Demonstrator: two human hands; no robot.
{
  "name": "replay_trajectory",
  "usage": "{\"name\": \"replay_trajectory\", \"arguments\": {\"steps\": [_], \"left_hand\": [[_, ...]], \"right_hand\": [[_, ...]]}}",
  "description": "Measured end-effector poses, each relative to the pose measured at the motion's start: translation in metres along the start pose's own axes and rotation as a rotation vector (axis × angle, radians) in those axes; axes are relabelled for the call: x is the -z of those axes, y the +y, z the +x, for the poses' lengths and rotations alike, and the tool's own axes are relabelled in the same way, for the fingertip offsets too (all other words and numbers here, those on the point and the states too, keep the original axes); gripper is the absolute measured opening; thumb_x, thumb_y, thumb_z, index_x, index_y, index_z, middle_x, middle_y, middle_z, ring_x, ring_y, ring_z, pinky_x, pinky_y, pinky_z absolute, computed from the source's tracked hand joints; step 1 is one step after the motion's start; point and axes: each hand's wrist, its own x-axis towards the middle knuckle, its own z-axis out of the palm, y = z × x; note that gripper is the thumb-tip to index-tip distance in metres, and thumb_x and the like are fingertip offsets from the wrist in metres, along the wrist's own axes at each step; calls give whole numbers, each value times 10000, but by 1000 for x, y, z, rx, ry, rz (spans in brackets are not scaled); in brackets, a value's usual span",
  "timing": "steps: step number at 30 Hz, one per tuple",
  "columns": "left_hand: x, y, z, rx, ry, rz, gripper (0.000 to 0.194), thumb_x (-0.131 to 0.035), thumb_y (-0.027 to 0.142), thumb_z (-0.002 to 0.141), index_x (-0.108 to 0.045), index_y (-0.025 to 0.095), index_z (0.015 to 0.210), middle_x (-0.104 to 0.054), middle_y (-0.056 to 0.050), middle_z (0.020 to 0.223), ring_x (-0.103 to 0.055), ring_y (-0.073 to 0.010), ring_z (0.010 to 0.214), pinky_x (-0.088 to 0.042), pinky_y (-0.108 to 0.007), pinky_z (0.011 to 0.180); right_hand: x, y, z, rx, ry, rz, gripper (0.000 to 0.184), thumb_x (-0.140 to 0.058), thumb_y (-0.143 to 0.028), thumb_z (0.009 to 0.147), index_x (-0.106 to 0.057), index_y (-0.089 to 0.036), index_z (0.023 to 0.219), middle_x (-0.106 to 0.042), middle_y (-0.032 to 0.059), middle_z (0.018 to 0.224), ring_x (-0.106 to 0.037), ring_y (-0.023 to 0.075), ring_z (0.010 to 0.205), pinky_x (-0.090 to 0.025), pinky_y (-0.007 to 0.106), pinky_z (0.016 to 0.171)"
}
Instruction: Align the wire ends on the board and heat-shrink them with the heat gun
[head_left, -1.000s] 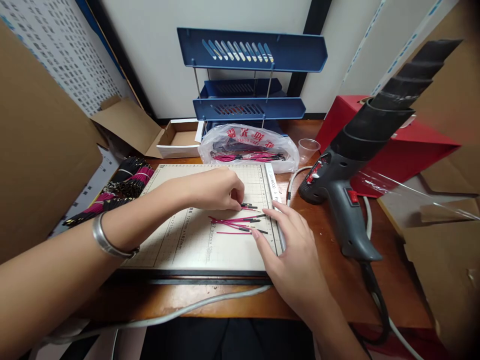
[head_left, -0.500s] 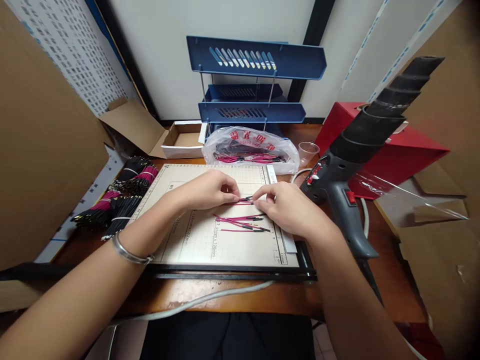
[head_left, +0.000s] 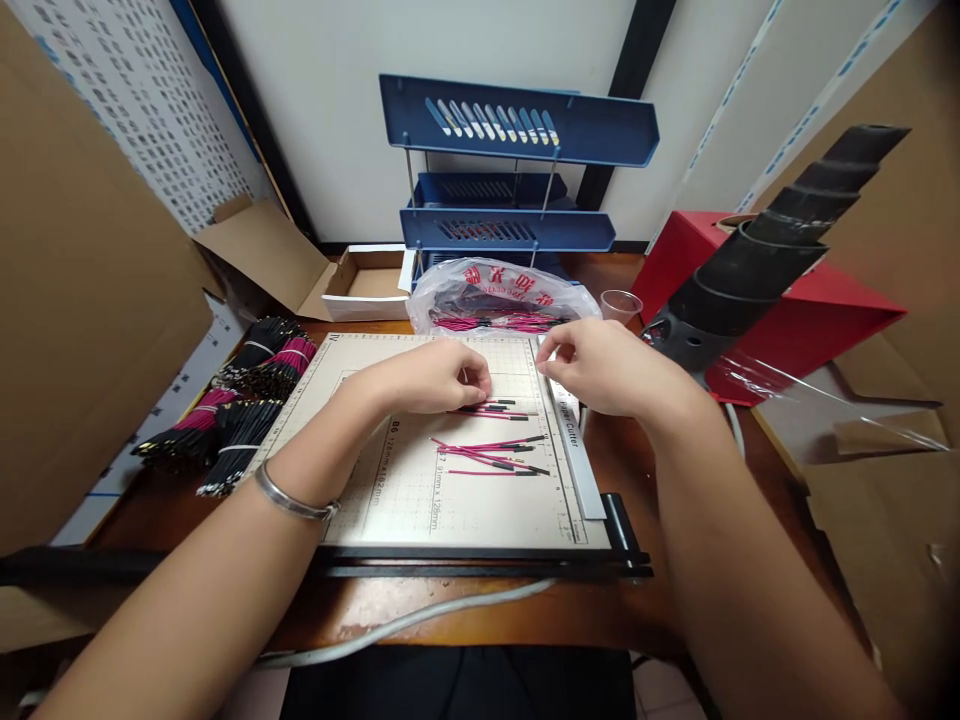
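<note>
With the left hand [head_left: 439, 378] narrowed, grip unclear, touches the upper wires [head_left: 516, 416] beyond the lower wires [head_left: 487, 456] on the paper cutter [head_left: 487, 515] — and with the right hand [head_left: 604, 365], fingertips slightly parted, hovers by the white strip [head_left: 579, 465].

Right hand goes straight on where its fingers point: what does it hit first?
Likely the left hand, across the cutter board. Height is unclear from this view, so the right hand might pass over it.
</note>
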Motion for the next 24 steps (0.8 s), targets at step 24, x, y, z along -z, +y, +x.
{"name": "replay_trajectory", "arguments": {"steps": [24], "left_hand": [[1,-14,-23,-34,98,12,169,-657,283,841,-773,163,865,-733,-32,797,-591,-153,710,-399,-259,645]], "right_hand": [[-38,-19,6,180,-198,54,126,-632,-191,805,-757,-200,790,-688,8,698,-512,107,587,-355,251,585]]}}
